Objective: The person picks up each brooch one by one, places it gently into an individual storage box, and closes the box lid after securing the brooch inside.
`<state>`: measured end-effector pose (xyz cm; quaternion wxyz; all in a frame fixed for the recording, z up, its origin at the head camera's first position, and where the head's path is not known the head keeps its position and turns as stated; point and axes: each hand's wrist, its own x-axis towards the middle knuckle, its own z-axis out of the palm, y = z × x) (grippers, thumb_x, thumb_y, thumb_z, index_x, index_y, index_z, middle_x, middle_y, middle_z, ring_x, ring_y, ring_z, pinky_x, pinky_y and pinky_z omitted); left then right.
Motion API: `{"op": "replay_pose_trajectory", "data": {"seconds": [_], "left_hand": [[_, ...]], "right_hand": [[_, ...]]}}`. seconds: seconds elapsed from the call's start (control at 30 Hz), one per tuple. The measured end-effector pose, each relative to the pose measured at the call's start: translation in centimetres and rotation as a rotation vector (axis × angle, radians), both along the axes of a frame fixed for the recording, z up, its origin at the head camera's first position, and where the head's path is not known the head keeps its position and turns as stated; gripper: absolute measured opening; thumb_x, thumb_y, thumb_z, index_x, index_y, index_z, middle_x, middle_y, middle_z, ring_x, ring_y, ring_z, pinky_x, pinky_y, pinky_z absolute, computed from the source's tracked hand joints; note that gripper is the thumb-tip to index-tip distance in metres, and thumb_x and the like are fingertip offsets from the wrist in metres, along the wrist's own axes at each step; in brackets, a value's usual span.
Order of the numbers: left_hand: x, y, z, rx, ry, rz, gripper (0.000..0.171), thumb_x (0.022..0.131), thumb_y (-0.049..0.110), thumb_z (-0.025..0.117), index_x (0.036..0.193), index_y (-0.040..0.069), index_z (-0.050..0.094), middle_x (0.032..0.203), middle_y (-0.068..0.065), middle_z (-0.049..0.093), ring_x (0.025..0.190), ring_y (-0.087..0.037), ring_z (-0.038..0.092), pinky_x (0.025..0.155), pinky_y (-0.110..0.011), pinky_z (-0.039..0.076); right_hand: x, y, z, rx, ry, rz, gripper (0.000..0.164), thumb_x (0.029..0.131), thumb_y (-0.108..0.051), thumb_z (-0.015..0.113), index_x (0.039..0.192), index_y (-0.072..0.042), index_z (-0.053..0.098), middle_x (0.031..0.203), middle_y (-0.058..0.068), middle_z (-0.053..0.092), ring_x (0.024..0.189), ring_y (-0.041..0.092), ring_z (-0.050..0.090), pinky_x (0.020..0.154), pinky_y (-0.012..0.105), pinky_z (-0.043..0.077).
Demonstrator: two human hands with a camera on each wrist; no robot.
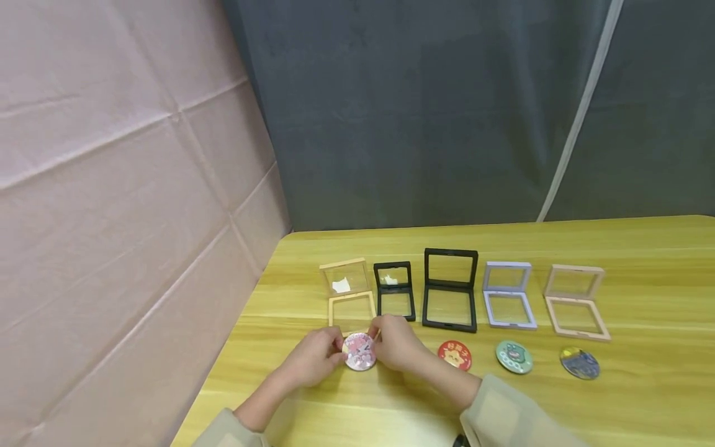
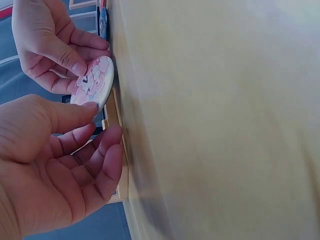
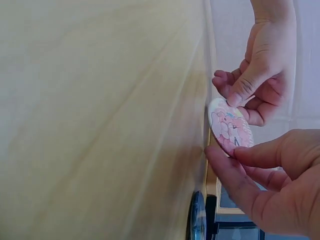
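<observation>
A round button badge with a pink cartoon print [image 1: 359, 352] is held between both hands, tilted, just in front of the yellow-edged frame [image 1: 352, 297]. My left hand [image 1: 313, 359] pinches its left edge, the thumb on the printed face in the left wrist view. From the opposite side my right hand [image 1: 398, 344] pinches the badge, thumb on the face and a finger at the rim in the right wrist view. That frame stands hinged open behind the hands, a white scrap showing through its raised half. The badge's back is hidden.
To the right stand a small black frame [image 1: 414, 304], a larger black frame [image 1: 473, 304], a lilac frame [image 1: 527, 307] and a pink-beige frame [image 1: 598, 316], all opened. Before them lie a red badge [image 1: 455, 354], a green badge [image 1: 514, 357] and a blue-yellow badge [image 1: 580, 363].
</observation>
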<state>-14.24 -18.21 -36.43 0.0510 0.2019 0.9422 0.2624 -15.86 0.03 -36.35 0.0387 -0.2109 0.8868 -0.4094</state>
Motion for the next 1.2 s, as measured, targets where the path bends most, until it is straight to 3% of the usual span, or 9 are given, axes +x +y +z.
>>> {"op": "replay_pose_trajectory", "data": {"seconds": [0.27, 0.47, 0.73, 1.2], "left_hand": [[0.3, 0.0, 0.0, 0.131, -0.053, 0.077, 0.011, 0.079, 0.000, 0.061, 0.079, 0.004, 0.051, 0.069, -0.001, 0.052, 0.062, -0.009, 0.050, 0.052, -0.020, 0.044], [0.3, 0.1, 0.1, 0.225, -0.073, 0.122, 0.008, 0.081, 0.000, 0.058, 0.084, 0.001, 0.050, 0.072, -0.003, 0.052, 0.064, -0.012, 0.049, 0.053, -0.021, 0.044], [-0.1, 0.4, 0.1, 0.316, -0.088, 0.167, 0.008, 0.084, -0.002, 0.054, 0.090, -0.003, 0.049, 0.064, -0.008, 0.055, 0.051, -0.010, 0.046, 0.042, -0.020, 0.037], [-0.5, 0.5, 0.1, 0.383, -0.105, 0.259, 0.010, 0.085, -0.002, 0.051, 0.094, -0.005, 0.048, 0.065, -0.010, 0.056, 0.055, -0.018, 0.056, 0.045, -0.025, 0.045]], "right_hand": [[0.0, -0.1, -0.3, -0.077, -0.062, -0.019, 0.014, 0.066, 0.012, 0.059, 0.072, 0.000, 0.060, 0.063, 0.007, 0.056, 0.050, 0.009, 0.048, 0.042, 0.019, 0.039], [-0.1, -0.2, -0.1, -0.177, -0.188, -0.035, 0.008, 0.073, 0.013, 0.059, 0.077, 0.006, 0.061, 0.060, 0.007, 0.055, 0.048, 0.013, 0.056, 0.045, 0.023, 0.048], [-1.0, -0.1, 0.0, -0.306, -0.311, -0.043, 0.009, 0.075, 0.013, 0.058, 0.083, 0.012, 0.063, 0.064, 0.012, 0.059, 0.050, 0.016, 0.060, 0.051, 0.028, 0.052], [-1.7, -0.5, 0.3, -0.337, -0.391, -0.093, 0.011, 0.078, 0.009, 0.059, 0.088, 0.013, 0.064, 0.063, 0.013, 0.062, 0.050, 0.013, 0.061, 0.052, 0.026, 0.052]]}}
